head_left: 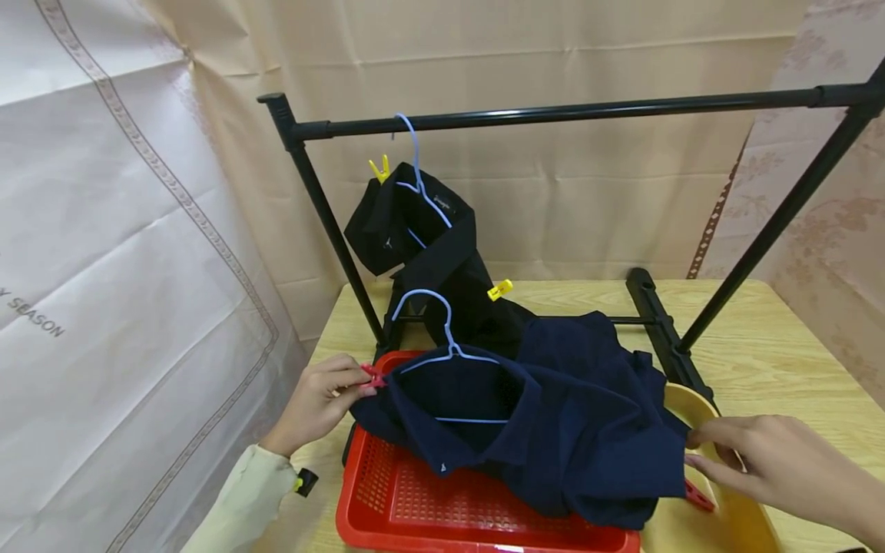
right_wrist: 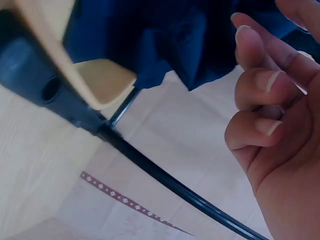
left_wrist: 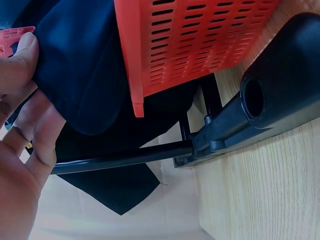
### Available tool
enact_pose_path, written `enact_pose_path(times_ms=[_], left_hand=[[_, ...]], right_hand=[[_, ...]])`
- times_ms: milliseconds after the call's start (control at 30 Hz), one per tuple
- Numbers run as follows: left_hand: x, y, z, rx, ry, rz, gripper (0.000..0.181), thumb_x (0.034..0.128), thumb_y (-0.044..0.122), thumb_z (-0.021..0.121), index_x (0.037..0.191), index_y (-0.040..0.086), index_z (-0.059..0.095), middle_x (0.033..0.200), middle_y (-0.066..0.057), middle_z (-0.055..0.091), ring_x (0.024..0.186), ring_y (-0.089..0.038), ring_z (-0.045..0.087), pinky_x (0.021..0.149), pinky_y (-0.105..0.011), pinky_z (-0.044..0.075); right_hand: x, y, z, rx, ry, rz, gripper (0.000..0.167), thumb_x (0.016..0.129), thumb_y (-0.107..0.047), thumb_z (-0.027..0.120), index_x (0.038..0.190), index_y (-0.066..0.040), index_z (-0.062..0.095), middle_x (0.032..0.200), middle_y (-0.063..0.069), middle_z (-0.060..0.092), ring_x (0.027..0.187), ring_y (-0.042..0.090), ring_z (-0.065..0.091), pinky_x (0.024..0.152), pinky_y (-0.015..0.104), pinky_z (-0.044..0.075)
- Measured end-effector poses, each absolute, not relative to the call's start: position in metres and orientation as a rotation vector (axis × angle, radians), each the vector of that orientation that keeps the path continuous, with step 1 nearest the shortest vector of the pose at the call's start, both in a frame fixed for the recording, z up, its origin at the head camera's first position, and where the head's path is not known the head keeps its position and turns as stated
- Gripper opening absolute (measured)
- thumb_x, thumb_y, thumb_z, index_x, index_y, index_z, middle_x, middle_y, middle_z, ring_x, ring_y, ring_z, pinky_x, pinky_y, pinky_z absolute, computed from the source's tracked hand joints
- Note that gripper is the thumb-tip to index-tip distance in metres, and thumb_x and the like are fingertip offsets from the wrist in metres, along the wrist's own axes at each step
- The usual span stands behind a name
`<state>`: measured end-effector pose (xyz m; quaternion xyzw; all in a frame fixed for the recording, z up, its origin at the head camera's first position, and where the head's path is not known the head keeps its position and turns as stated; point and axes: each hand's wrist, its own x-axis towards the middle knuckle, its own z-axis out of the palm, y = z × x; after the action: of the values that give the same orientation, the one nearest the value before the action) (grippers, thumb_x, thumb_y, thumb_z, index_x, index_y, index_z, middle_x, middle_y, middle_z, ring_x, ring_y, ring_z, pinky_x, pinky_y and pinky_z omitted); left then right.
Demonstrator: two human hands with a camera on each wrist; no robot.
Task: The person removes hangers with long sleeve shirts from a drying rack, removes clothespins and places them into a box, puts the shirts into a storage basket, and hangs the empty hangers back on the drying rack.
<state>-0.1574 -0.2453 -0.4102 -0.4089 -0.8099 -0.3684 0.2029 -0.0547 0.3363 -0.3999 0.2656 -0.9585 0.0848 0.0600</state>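
Observation:
A navy collared shirt (head_left: 601,430) lies over the red basket, with a light blue hanger (head_left: 449,330) inside its neck. At the shirt's left shoulder, my left hand (head_left: 325,399) pinches a red clothespin (head_left: 373,376); the left wrist view shows the clothespin (left_wrist: 15,40) against the cloth, its tips out of sight. My right hand (head_left: 767,461) is beside the sleeve end at the right. The right wrist view shows its fingers (right_wrist: 255,132) loosely bent, with nothing visibly held. Another red clothespin (head_left: 698,497) lies beneath this hand, in the yellow basin (head_left: 750,522).
A black rack (head_left: 553,117) spans the table (head_left: 767,346). On its left end hangs a black garment (head_left: 442,261) on a blue hanger, with yellow clothespins (head_left: 380,169) on it. The red basket (head_left: 349,491) stands under the shirt, beside the basin.

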Motion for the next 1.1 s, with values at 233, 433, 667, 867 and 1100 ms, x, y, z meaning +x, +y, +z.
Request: enact_pose_path(times_ms=[233, 433, 667, 867, 1100], left_hand=[[-0.156, -0.243, -0.408, -1.135, -2.276, -1.023, 0.022, 0.0835, -0.006, 0.081, 0.094, 0.014, 0.080, 0.093, 0.004, 0.069, 0.080, -0.011, 0.060, 0.068, -0.016, 0.047], [-0.156, -0.243, -0.407, -1.131, -2.285, -1.024, 0.021, 0.0831, -0.006, 0.081, 0.093, 0.013, 0.080, 0.093, 0.004, 0.069, 0.079, -0.010, 0.060, 0.068, -0.016, 0.048], [-0.156, -0.241, -0.406, -1.139, -2.279, -1.016, 0.021, 0.0830, -0.006, 0.081, 0.093, 0.013, 0.080, 0.093, 0.003, 0.069, 0.079, -0.011, 0.060, 0.068, -0.016, 0.047], [-0.158, -0.239, -0.403, -1.145, -2.288, -1.017, 0.020, 0.0832, -0.005, 0.082, 0.093, 0.012, 0.080, 0.092, 0.003, 0.069, 0.079, -0.011, 0.060, 0.069, -0.017, 0.048], [-0.157, -0.242, -0.406, -1.152, -2.268, -1.016, 0.022, 0.0826, -0.007, 0.081, 0.092, 0.013, 0.080, 0.091, 0.004, 0.069, 0.079, -0.011, 0.061, 0.070, -0.016, 0.049]], right_hand=[[-0.055, 0.330, -0.393, 0.912, -2.751, 0.317, 0.025, 0.080, -0.027, 0.089, 0.087, -0.032, 0.065, 0.068, -0.030, 0.030, 0.053, -0.008, 0.025, 0.048, 0.016, 0.028], [-0.059, 0.321, -0.381, 1.002, -2.599, 0.454, 0.031, 0.076, -0.017, 0.090, 0.089, -0.032, 0.067, 0.072, -0.032, 0.038, 0.056, -0.011, 0.032, 0.049, 0.011, 0.029], [-0.066, 0.307, -0.366, 1.131, -2.352, 0.603, 0.027, 0.079, -0.019, 0.088, 0.092, -0.032, 0.069, 0.077, -0.028, 0.052, 0.060, -0.013, 0.038, 0.052, 0.003, 0.027], [-0.068, 0.292, -0.350, 1.207, -2.261, 0.648, 0.009, 0.093, -0.029, 0.078, 0.092, -0.031, 0.069, 0.076, -0.026, 0.051, 0.059, -0.013, 0.038, 0.054, 0.003, 0.027], [-0.076, 0.256, -0.334, 1.388, -2.044, 0.731, 0.027, 0.107, -0.031, 0.057, 0.084, -0.023, 0.068, 0.073, -0.020, 0.055, 0.059, -0.009, 0.042, 0.058, 0.002, 0.030]])
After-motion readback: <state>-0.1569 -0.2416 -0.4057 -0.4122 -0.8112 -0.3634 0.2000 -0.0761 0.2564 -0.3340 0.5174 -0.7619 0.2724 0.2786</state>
